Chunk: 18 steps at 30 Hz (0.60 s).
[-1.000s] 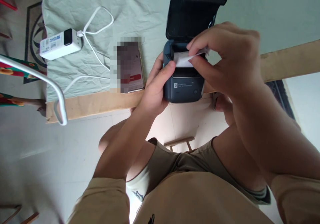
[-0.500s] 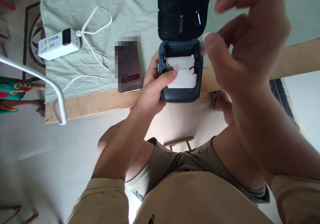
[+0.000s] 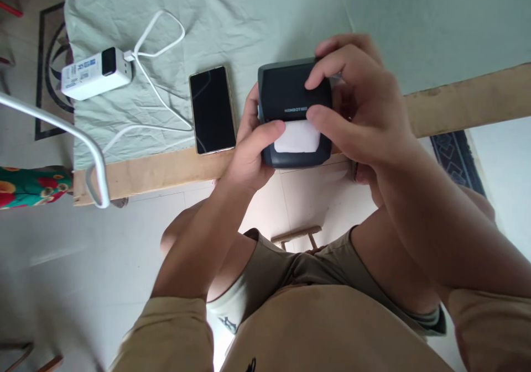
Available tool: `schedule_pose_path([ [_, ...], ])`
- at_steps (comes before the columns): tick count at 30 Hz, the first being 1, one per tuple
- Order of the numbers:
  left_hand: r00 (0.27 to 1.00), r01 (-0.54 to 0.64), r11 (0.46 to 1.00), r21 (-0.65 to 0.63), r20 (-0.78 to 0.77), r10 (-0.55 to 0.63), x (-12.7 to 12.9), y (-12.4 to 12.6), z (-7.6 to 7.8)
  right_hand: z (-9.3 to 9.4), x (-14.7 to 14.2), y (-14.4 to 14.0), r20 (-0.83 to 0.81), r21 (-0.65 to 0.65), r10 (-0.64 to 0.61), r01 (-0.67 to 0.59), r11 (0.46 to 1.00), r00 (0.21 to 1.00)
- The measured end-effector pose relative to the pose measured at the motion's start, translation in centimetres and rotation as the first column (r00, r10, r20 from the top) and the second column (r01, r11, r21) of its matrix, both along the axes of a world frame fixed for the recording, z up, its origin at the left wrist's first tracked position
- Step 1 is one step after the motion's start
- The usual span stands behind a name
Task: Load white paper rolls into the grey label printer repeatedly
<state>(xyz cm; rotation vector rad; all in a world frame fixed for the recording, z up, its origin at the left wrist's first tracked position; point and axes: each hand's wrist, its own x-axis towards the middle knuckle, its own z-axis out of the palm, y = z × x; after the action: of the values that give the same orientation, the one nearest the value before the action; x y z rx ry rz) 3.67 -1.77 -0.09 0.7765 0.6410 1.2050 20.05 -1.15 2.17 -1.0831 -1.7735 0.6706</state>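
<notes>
A small dark label printer [image 3: 286, 87] with its lid down is held over the table's front edge. A white label [image 3: 297, 136] sticks out below the lid and lies over the printer's front. My left hand [image 3: 255, 151] is closed round the printer's left side, its thumb resting by the label's left edge. From the right, my right hand [image 3: 359, 98] grips the printer, with thumb and a fingertip on the lid. Its other fingers are curled and partly hidden, and whether they also hold something small I cannot make out.
A phone [image 3: 213, 109] with a dark screen lies left of the printer on the green cloth [image 3: 232, 24]. Farther left is a white power bank [image 3: 97, 72] with a white cable [image 3: 160, 51]. Another person's patterned clothing [image 3: 35, 187] shows at the left edge.
The printer's lid has swung down and now covers the white roll. My right hand has come down and left onto the printer. The phone's screen has gone dark.
</notes>
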Motion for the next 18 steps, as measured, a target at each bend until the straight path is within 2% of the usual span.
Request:
schedule_pose_path([
  [2, 1.000, -0.020, 1.000, -0.007, 0.021, 0.020, 0.2, -0.1, 0.1, -0.1, -0.1, -0.2, -0.108, -0.083, 0.029, -0.038, 0.996, 0.994],
  [4, 1.000, -0.019, 0.999, -0.034, -0.005, 0.019, 0.3, -0.2, 0.3, -0.2, -0.2, -0.4, -0.206, -0.220, 0.054, -0.100, 0.970, 0.977],
  [7, 0.997, 0.030, 0.999, -0.040, -0.068, -0.032, 0.1, -0.3, 0.4, -0.4, -0.2, -0.5, -0.263, -0.341, 0.076, -0.166, 0.925, 0.962],
  [10, 0.994, 0.050, 0.999, -0.001, -0.092, -0.050, -0.1, -0.2, 0.5, -1.3, -0.1, -0.2, -0.314, -0.336, 0.099, -0.208, 0.919, 0.944],
  [12, 0.995, 0.046, 0.999, 0.008, -0.092, -0.045, -0.1, -0.2, 0.5, -2.1, 0.1, 0.0, -0.335, -0.285, 0.120, -0.222, 0.932, 0.934],
  [15, 0.995, 0.032, 0.999, -0.017, -0.098, -0.034, 0.1, -0.3, 0.6, -3.0, 0.3, 0.3, -0.308, -0.236, 0.135, -0.213, 0.948, 0.942],
  [18, 0.995, 0.025, 0.999, -0.046, -0.092, -0.029, 0.3, -0.3, 0.7, -3.0, 0.4, 0.1, -0.275, -0.253, 0.120, -0.192, 0.948, 0.954],
])
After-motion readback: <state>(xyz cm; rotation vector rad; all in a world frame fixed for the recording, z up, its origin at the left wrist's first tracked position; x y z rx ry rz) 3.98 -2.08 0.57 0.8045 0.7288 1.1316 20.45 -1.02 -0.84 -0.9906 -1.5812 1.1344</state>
